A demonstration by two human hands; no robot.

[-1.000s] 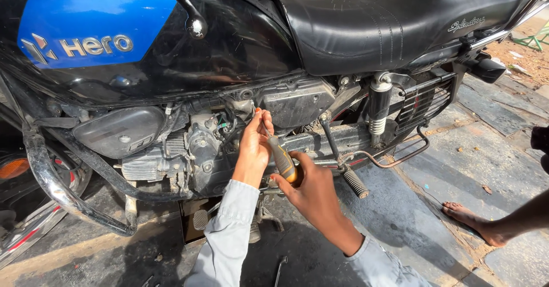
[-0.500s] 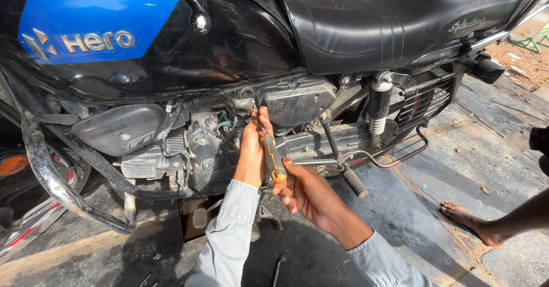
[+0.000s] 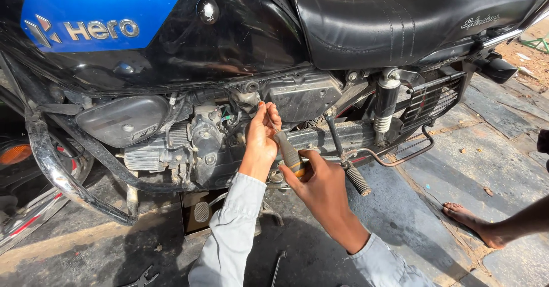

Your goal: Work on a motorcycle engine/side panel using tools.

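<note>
Change: compared with half a second ago, the screwdriver (image 3: 287,151) is lying at much the same slant, and the right hand (image 3: 323,188) is sitting slightly lower on the handle; the left hand is remaining up at the engine.
Left hand (image 3: 261,138): its grip is pinching the upper end of the screwdriver shaft, fingertips pressed together beside the carburettor (image 3: 207,136) and the tangle of wires (image 3: 231,115).
Screwdriver: it is running diagonally from the left fingertips down to the right palm, its yellow-and-dark handle showing between the two hands; the tip is hidden behind the fingers.
Right hand: its grip is closing around the lower part of the handle, just below and to the right of the left hand.
Around, left to right: a chrome crash guard (image 3: 57,175) is curving under the blue-and-black fuel tank (image 3: 103,12); the kick-start lever (image 3: 343,155) is standing just beside the right hand; the rear shock absorber (image 3: 386,107) is rising under the black seat (image 3: 400,18); another person's bare foot (image 3: 472,221) is resting on the stone floor (image 3: 446,167).
In the way: the left fingers are covering the spot where the tool meets the engine.
</note>
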